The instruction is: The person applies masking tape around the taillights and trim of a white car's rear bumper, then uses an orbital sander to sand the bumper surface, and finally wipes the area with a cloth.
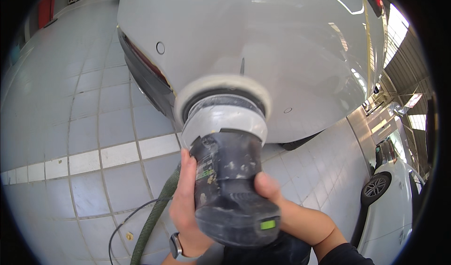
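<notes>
Both my hands hold a black and grey Festool random orbital sander (229, 180) with a pale round pad (223, 81) at its far end. My left hand (185, 201), with a watch at the wrist, grips the left side of its body. My right hand (269, 189) is around the right side, its thumb on the housing. The pad overlaps the lower part of a light grey car bumper (211, 46) in the view; whether it touches cannot be told. A thin dark slot and round outlines mark the bumper. The pad's rim looks blurred.
A green ribbed hose (153, 215) and a thin black cable (118, 226) run down left of the sander over the tiled floor (84, 131). Yellowish tape edges the bumper's dark lower trim (148, 85). A white car (387, 201) stands at the right.
</notes>
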Motion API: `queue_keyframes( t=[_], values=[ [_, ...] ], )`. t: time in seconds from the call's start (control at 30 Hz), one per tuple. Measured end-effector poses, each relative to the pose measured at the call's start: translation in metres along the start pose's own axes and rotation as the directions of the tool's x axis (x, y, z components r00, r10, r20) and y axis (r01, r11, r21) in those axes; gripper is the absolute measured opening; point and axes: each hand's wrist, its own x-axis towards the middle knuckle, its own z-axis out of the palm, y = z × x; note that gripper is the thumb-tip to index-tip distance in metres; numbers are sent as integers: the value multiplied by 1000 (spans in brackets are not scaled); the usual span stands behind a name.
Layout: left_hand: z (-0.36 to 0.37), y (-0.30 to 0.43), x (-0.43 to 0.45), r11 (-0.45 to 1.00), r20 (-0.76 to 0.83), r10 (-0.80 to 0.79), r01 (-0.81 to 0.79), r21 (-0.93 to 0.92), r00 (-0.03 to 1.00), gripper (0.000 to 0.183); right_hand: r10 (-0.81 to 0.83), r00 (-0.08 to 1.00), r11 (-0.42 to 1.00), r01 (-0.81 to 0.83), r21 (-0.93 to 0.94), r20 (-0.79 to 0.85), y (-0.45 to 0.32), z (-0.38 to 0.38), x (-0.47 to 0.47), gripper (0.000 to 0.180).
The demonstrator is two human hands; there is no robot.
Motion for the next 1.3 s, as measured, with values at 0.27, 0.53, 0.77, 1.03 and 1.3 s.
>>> queue_keyframes(
  t=[0.27,0.53,0.77,1.03,1.3],
  values=[
    [-46,15,36,857,329,-228,350,-378,916,75,-52,996,987,39,155,79,-23,23,-8,112],
    [-3,19,29,999,-53,3,-2,32,999,87,12,999,988,-6,155,-38,2,9,-7,104],
    [-10,30,53,993,33,104,-106,47,994,86,-72,992,908,24,418,100,-28,24,-7,113],
    [-10,-28,-15,985,163,-87,109,-132,983,73,25,995,999,-27,18,101,11,-14,5,106],
    [-3,-23,-33,970,178,-107,142,-197,978,69,39,998,994,-35,101,-41,11,-17,2,90]
  ],
)
